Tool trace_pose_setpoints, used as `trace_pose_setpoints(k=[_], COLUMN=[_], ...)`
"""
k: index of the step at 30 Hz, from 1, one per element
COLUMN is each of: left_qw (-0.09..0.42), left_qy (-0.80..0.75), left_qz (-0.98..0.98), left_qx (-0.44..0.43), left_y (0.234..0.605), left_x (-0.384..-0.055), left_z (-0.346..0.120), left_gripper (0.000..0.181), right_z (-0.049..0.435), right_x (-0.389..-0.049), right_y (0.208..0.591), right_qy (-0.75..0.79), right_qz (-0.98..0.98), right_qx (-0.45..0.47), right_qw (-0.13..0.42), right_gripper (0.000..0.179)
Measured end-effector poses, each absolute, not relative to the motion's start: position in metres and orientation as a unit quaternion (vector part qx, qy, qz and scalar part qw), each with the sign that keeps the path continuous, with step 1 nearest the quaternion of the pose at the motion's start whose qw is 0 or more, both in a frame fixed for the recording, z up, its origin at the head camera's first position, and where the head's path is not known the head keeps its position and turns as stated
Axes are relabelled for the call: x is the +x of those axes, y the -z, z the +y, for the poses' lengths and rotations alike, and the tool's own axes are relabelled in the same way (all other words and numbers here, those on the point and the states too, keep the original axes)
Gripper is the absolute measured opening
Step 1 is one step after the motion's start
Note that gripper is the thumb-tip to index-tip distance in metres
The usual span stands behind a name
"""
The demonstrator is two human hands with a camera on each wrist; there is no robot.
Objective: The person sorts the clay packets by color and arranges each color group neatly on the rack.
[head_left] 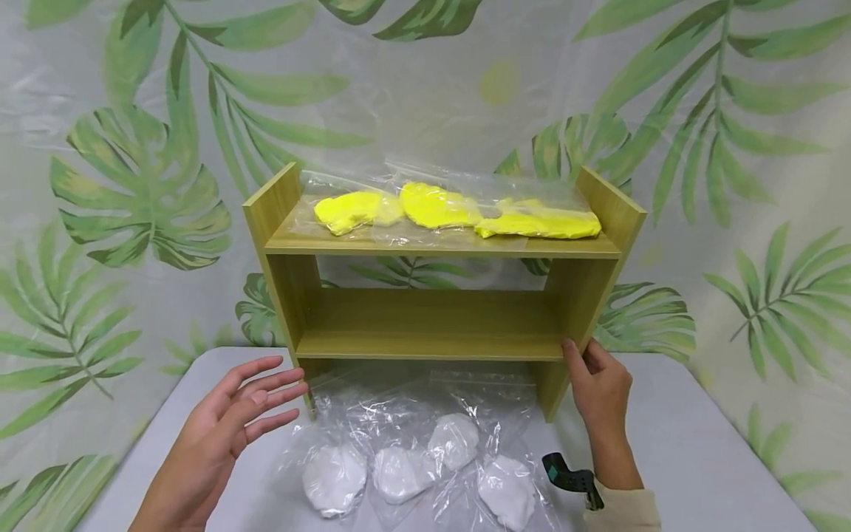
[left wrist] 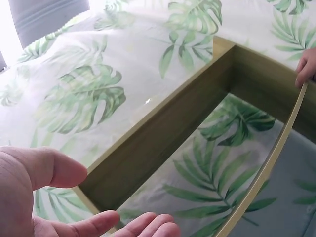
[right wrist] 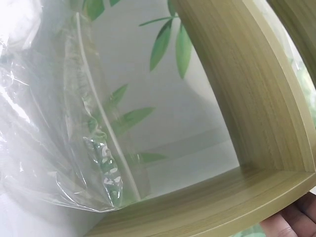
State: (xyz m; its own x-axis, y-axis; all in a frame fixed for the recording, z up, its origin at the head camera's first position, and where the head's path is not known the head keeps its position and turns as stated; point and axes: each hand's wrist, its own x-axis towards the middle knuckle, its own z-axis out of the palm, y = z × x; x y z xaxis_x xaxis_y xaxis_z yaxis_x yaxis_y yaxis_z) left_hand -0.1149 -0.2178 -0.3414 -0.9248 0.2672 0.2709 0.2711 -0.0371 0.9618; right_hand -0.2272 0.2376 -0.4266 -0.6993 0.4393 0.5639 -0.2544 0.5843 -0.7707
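Note:
A wooden two-tier shelf (head_left: 432, 318) stands upright on the white table. My right hand (head_left: 601, 384) grips its right side panel at the height of the lower board, the thumb in front and the fingers round the outside. In the right wrist view a few fingertips (right wrist: 291, 219) show at the panel's outer face. Beside the left side panel, my left hand (head_left: 229, 428) is held with fingers extended and spread, nothing in it. The left wrist view shows its thumb (left wrist: 59, 168) close to the wooden edge. Three clear bags with yellow lumps (head_left: 435, 207) lie on the top board.
Several clear zip bags with white round lumps (head_left: 335, 480) lie on the table (head_left: 671, 443) in front of and partly under the shelf. A leaf-patterned cloth (head_left: 432, 96) hangs behind. A dark wrist strap (head_left: 568, 476) is on the right forearm.

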Motion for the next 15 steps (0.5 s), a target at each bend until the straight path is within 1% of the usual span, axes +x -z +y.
trace_pose_setpoints(k=[8,11,15], left_qw=[0.059,0.062,0.052], left_qy=[0.670,0.661,0.653], left_qz=[-0.723,-0.735,-0.747], left_qx=[-0.158,-0.138,-0.117], left_y=[0.349,0.352,0.355], left_x=[-0.121,-0.123,-0.125], left_z=[-0.232,-0.238,-0.245], left_gripper=[0.036,0.034,0.032], right_z=[0.238,0.238,0.237], right_x=[-0.226,-0.227,-0.228], right_y=[0.426,0.427,0.429], right_qy=[-0.458,-0.459,-0.459], right_qz=[-0.798,-0.800,-0.802], right_qx=[-0.060,-0.061,-0.064], right_qw=[0.386,0.382,0.378], right_gripper=[0.030,0.031,0.032])
